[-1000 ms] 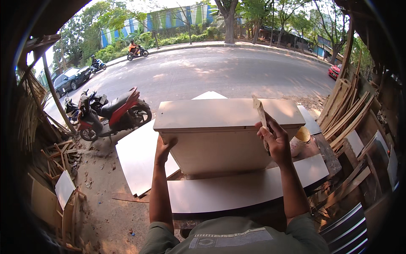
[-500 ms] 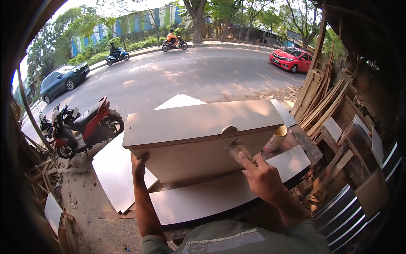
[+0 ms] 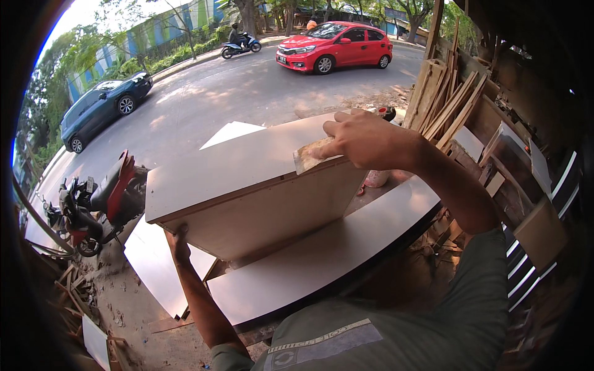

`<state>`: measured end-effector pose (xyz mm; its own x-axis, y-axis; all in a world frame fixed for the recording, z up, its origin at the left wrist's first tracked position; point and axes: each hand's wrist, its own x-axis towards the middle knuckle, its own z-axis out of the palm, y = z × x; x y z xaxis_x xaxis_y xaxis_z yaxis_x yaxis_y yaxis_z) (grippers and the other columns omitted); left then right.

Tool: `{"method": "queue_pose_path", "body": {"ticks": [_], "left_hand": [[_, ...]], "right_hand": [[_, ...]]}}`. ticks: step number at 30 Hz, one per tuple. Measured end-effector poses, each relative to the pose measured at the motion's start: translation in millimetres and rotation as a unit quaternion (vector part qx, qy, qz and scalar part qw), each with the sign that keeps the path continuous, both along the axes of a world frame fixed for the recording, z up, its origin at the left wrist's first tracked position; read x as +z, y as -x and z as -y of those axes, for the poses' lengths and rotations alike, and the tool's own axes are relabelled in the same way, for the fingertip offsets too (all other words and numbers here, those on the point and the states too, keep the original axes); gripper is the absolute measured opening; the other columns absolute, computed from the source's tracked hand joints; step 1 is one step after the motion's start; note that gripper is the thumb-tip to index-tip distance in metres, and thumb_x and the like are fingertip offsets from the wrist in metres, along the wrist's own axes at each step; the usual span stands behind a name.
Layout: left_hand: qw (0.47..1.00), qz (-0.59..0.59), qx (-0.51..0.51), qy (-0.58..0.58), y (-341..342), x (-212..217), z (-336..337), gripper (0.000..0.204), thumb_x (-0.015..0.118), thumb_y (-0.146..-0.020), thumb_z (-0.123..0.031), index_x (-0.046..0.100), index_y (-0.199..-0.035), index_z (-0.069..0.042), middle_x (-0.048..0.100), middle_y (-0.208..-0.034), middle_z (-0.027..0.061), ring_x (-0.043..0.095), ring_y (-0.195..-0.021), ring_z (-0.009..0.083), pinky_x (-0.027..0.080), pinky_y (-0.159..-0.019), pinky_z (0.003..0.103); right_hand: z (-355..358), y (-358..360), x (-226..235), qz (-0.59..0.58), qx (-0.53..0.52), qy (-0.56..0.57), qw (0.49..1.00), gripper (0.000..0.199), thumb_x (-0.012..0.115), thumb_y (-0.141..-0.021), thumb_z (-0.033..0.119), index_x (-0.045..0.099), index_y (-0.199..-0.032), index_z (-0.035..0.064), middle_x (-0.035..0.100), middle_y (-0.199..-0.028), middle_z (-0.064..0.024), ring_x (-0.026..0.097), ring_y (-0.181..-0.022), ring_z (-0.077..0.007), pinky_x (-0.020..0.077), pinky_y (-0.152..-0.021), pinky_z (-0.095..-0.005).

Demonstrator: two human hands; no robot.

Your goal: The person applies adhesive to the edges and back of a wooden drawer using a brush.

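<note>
A long box-shaped cabinet (image 3: 223,170) with pale panels stands tilted before me. My right hand (image 3: 371,139) is closed round a putty knife (image 3: 309,154), whose wide blade lies at the near edge of the cabinet's upper panel. The index finger is stretched along the blade. At the cabinet's lower left corner, my left hand (image 3: 178,242) grips the underside of the edge; some of its fingers are hidden behind the panel. Beneath the cabinet, a white board (image 3: 322,272) lies on the worktable.
More white boards (image 3: 154,266) lie at the left. Behind the cabinet's right end a pinkish tub (image 3: 376,179) is partly hidden. Wood strips (image 3: 455,105) lean at the right. Parked motorbikes (image 3: 102,204) stand left; a red car (image 3: 337,46) and a dark car (image 3: 102,114) are on the road.
My right hand has lifted the putty knife from the cabinet's front face to the upper panel's edge. The left hand keeps its grip. My view has shifted; the red car has come closer.
</note>
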<state>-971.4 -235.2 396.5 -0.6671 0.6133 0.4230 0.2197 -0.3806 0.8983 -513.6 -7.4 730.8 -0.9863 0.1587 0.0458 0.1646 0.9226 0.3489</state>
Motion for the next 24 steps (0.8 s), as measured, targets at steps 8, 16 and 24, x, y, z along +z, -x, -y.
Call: {"method": "queue_pose_path", "body": {"ticks": [8, 16, 24], "left_hand": [[0.997, 0.057, 0.031, -0.044, -28, 18, -15, 0.09, 0.075, -0.071, -0.027, 0.037, -0.148, 0.001, 0.051, -0.137, 0.0161, 0.048, -0.128, 0.0291, 0.035, -0.111, 0.043], [0.997, 0.06, 0.018, -0.05, -46, 46, -11, 0.073, 0.076, -0.07, -0.024, 0.051, -0.134, 0.002, 0.062, -0.119, 0.0112, 0.058, -0.11, 0.0225, 0.047, -0.096, 0.037], [0.997, 0.045, 0.0, -0.058, -61, 70, -8, 0.061, 0.078, -0.068, -0.022, 0.06, -0.121, 0.004, 0.066, -0.107, 0.0082, 0.062, -0.098, 0.0193, 0.052, -0.086, 0.033]], "right_hand": [[-37, -98, 9, 0.015, -0.149, -0.016, 0.989, 0.052, 0.064, -0.082, 0.001, 0.071, -0.128, 0.026, 0.062, -0.098, -0.0131, 0.063, -0.1, -0.033, 0.0496, -0.087, -0.0448], [23, -57, -1, -0.158, -0.107, 0.175, 0.966, 0.051, 0.071, -0.088, 0.011, 0.063, -0.139, 0.0165, 0.059, -0.094, -0.0163, 0.063, -0.085, -0.0341, 0.0508, -0.078, -0.0445], [88, 51, -80, -0.227, 0.0, 0.187, 0.956, 0.057, 0.067, -0.092, 0.011, 0.049, -0.144, -0.0042, 0.057, -0.099, -0.0246, 0.069, -0.073, -0.0393, 0.0584, -0.067, -0.0455]]}}
